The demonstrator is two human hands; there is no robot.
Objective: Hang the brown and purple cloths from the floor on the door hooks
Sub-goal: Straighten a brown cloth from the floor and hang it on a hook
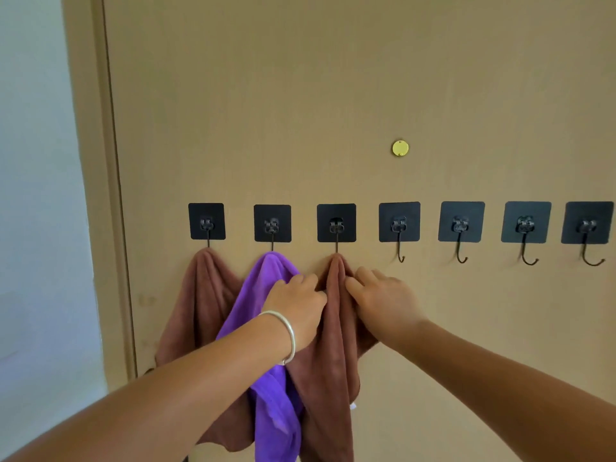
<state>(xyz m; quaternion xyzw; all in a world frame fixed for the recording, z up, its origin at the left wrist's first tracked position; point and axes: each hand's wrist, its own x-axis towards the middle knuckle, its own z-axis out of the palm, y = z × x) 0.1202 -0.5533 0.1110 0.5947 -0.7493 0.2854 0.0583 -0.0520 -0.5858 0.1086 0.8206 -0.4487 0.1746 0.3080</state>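
Note:
A row of black square adhesive hooks runs across the tan door point(300, 111). A brown cloth point(200, 295) hangs from the first hook point(207, 222). A purple cloth point(263, 288) hangs from the second hook point(272, 224). Another brown cloth point(336, 345) hangs from the third hook point(336, 223). My left hand point(296, 305), with a silver bangle on the wrist, grips that third cloth's left side just below the hook. My right hand point(380, 298) touches its right side with the fingers laid against the fabric.
Several bare hooks continue to the right, the nearest one point(399, 225) just above my right hand. A round yellow disc point(400, 148) sits higher on the door. The door frame point(110, 195) and a pale wall point(36, 195) lie to the left.

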